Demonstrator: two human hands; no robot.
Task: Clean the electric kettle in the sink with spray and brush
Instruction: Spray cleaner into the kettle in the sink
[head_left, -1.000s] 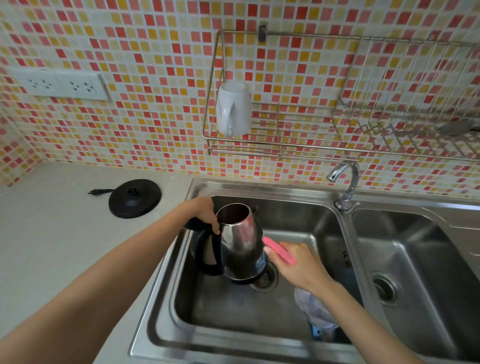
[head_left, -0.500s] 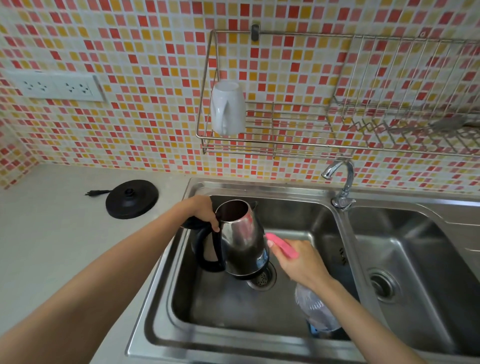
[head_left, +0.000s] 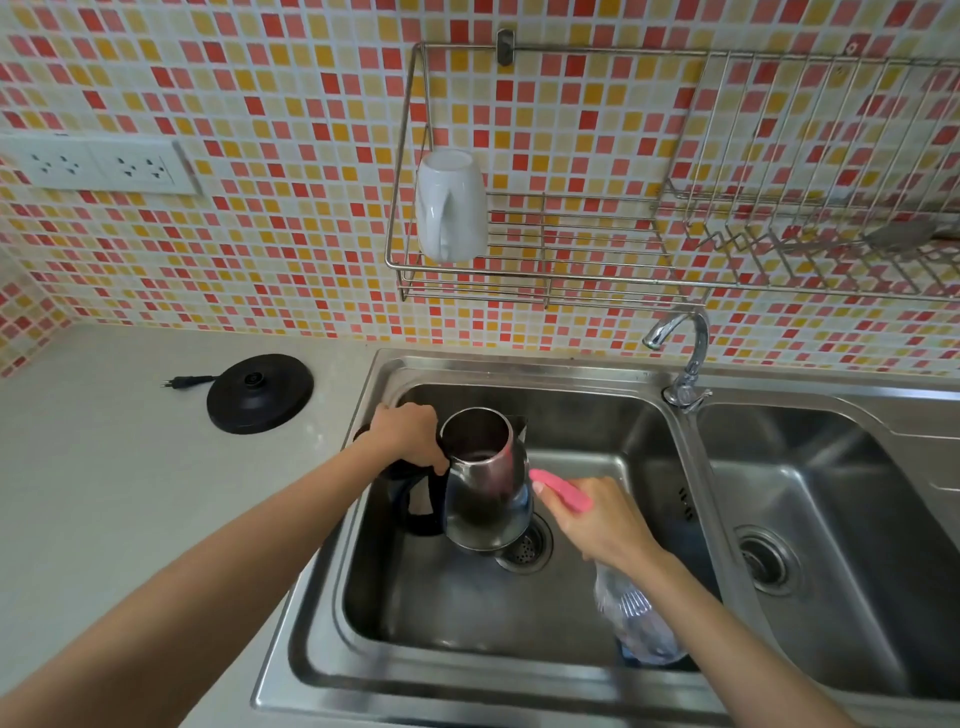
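Observation:
A steel electric kettle (head_left: 488, 488) with a black handle stands in the left basin of the sink (head_left: 363, 613), its lid open, partly over the drain. My left hand (head_left: 408, 434) grips the top of the handle. My right hand (head_left: 592, 519) holds a clear spray bottle (head_left: 639, 623) with a pink head (head_left: 561, 491). The pink nozzle points at the kettle's right side, almost touching it. No brush is in view.
The kettle's black base (head_left: 260, 393) with its plug lies on the counter to the left. A tap (head_left: 685, 358) stands between the two basins. On the tiled wall hangs a wire rack (head_left: 571, 291) with a white mug (head_left: 451, 205). Sockets (head_left: 98, 166) sit at the left.
The view has shifted slightly. Both hands, the kettle and the spray bottle hold about the same pose.

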